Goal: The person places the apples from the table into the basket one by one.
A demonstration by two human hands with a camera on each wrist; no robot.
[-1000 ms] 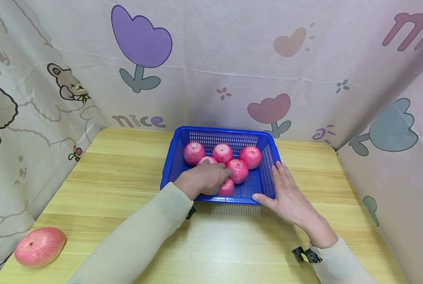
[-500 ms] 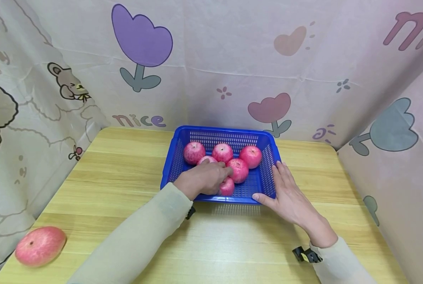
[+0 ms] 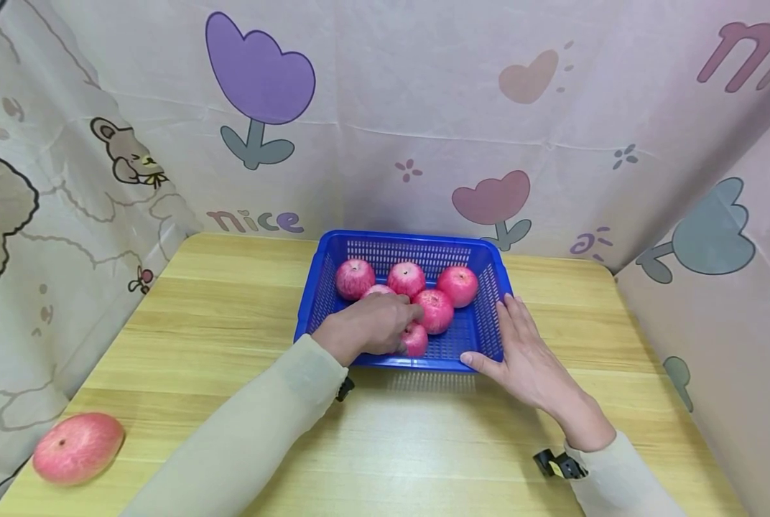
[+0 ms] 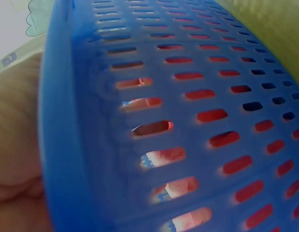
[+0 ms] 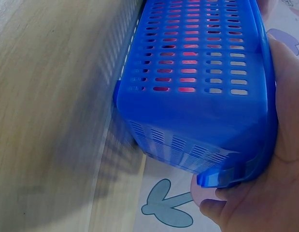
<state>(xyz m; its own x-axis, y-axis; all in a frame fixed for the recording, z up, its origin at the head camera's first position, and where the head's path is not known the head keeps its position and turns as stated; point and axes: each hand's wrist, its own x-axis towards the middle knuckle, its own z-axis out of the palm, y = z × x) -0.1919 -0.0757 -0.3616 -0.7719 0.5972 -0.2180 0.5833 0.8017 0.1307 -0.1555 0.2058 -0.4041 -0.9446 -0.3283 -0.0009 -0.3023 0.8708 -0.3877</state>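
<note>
A blue plastic basket (image 3: 398, 363) with slotted walls holds several pink-red apples, among them a back-left apple (image 3: 355, 279) and a back-right apple (image 3: 457, 286). My left hand (image 3: 373, 322) reaches over the front rim into it. Its fingers and thumb bend down around a small front apple (image 3: 415, 339), partly covering it, and the index fingertip lies against the apple behind (image 3: 434, 311). At the front right corner my right hand (image 3: 532, 362) touches the basket, fingers fairly straight along the right rim and thumb on the front rim. The right wrist view shows its palm (image 5: 279, 159) against the rim.
A larger pink fruit (image 3: 78, 448), oval in this view, lies at the front left of the wooden table (image 3: 243, 309). A patterned cloth (image 3: 385, 86) hangs behind the table and along both sides, with the basket close to its back part.
Both hands, the basket and the apples keep their places. Only a very slight shift of the whole head view shows.
</note>
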